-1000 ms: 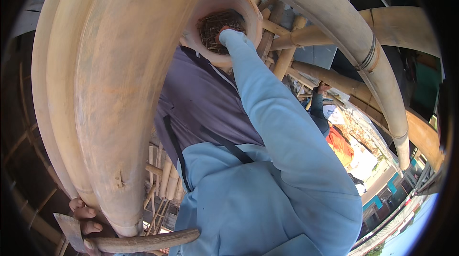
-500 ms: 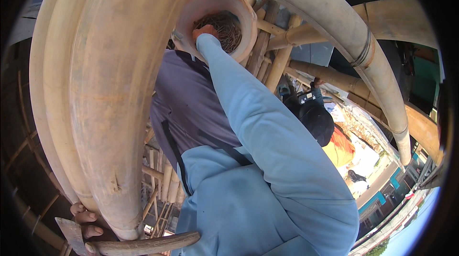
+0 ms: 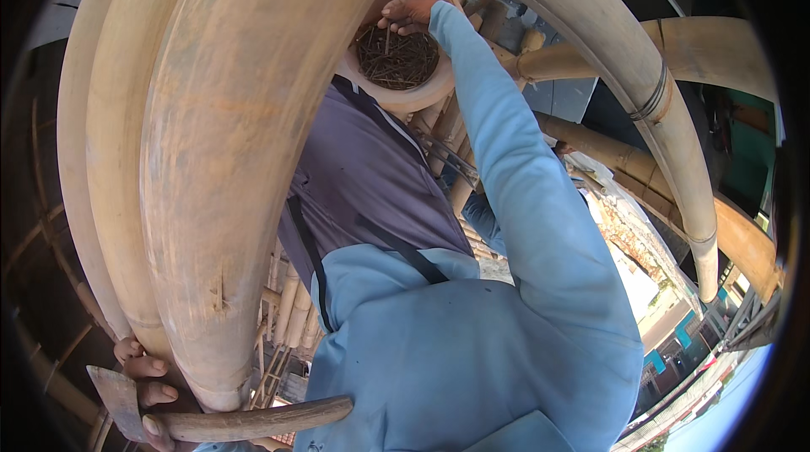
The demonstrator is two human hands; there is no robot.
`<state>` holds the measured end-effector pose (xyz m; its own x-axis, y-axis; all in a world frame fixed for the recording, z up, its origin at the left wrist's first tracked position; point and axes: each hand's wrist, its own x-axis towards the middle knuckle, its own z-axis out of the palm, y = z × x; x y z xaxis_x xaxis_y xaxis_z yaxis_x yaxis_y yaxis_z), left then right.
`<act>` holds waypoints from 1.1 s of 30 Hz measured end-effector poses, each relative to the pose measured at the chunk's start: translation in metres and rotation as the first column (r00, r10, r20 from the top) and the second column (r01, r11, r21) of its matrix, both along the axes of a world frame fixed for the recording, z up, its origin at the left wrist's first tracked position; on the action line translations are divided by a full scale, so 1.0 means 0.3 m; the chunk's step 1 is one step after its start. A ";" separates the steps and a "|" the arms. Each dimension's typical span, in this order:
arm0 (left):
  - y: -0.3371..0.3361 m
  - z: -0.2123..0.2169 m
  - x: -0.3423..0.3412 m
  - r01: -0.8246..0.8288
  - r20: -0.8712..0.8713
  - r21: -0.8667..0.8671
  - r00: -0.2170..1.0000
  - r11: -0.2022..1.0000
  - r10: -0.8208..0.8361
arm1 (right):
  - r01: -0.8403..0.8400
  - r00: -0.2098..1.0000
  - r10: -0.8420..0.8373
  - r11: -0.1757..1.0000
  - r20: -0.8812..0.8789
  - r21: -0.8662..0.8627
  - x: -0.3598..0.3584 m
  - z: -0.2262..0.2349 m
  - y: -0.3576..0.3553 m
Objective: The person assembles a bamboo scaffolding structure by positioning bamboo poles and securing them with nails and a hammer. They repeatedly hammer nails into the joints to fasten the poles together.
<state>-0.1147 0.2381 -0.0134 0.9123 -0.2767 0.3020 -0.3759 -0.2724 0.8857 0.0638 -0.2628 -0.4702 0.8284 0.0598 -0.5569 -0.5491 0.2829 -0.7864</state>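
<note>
At the lower left my left hand (image 3: 150, 378) is closed round the wooden handle of a hatchet-like tool (image 3: 253, 420), close to its flat metal head. The hand is beside the lower end of a thick bamboo pole (image 3: 224, 156). My right hand (image 3: 408, 13) is over a round pinkish pot (image 3: 413, 99), its fingers pinched on a thin brown stick-like piece (image 3: 387, 40). Many similar thin brown pieces (image 3: 403, 64) lie heaped in the pot. Whether they are nails or wooden pegs I cannot tell.
More bamboo poles (image 3: 105, 156) stand close on the left. A bent bamboo pole (image 3: 620, 55), bound with dark ties, arches over the right side. Crossed bamboo lies beneath. Part of another person's blue clothing (image 3: 483, 220) shows past my right arm.
My right hand has come up out of the heap in the pot with a thin brown piece in its fingers. My left hand still holds the hatchet-like tool.
</note>
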 end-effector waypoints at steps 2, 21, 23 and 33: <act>0.014 0.003 0.002 0.001 0.007 0.002 1.000 1.000 -0.001 | 0.091 0.994 -0.094 0.994 0.062 0.062 0.002 -0.003 0.041; 0.001 0.017 0.013 -0.021 0.015 0.058 1.000 0.998 0.020 | -0.468 0.854 -0.042 0.372 -0.518 -0.802 -0.017 -0.454 0.154; 0.043 0.042 0.016 0.060 -0.043 0.133 0.998 0.989 -0.054 | -0.390 0.871 -0.109 0.437 -0.479 -0.810 0.025 -0.591 0.180; 0.343 0.010 0.150 0.505 -0.170 0.100 0.858 0.857 -0.485 | 0.080 0.750 -0.528 0.672 -0.400 -0.737 -0.004 -0.537 0.289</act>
<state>-0.0698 0.3410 -0.0103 0.6722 -0.7317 0.1133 -0.3739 -0.2033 0.9049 0.0625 -0.1762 -0.6313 0.2598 -0.6866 -0.6790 -0.9058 0.0704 -0.4178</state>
